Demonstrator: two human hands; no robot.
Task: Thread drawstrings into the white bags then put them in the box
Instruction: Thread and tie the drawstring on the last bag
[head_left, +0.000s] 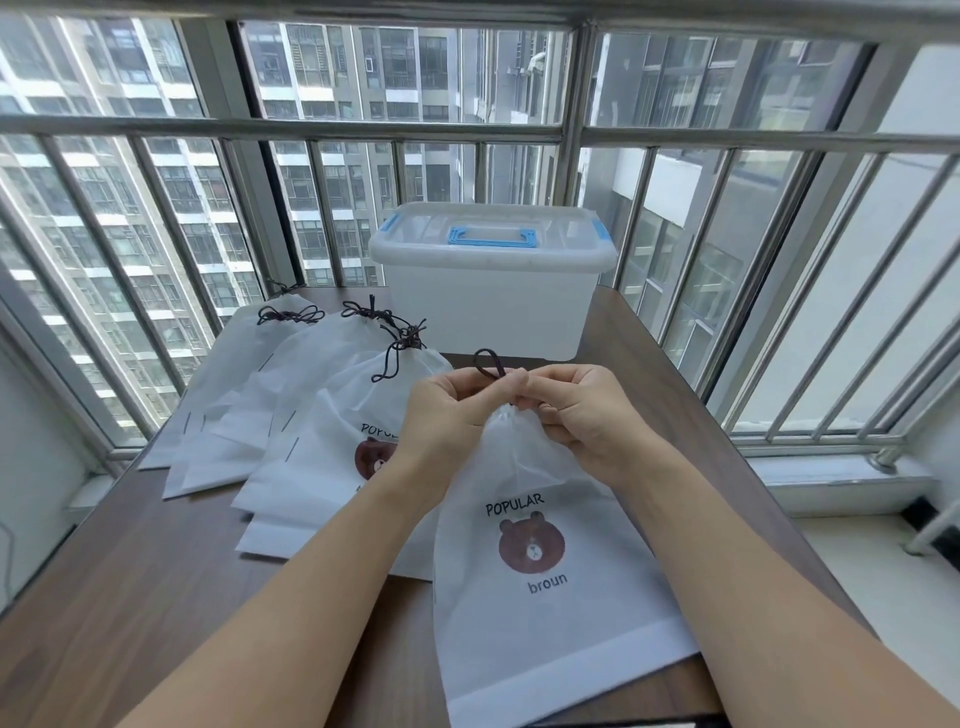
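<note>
Head view: my 2 hands meet at the gathered mouth of a white bag (540, 597) printed with a brown bear, its bottom resting on the wooden table (130, 587). My left hand (452, 410) and right hand (582, 410) both pinch the dark drawstring (491, 361), whose loop sticks up above my fingertips. To the left, other white bags (270, 395) lie fanned and overlapping, cords at their tops. Beyond stands the translucent box (488, 306), lid on, blue handle and clips, before the barred window (311, 130).
</note>
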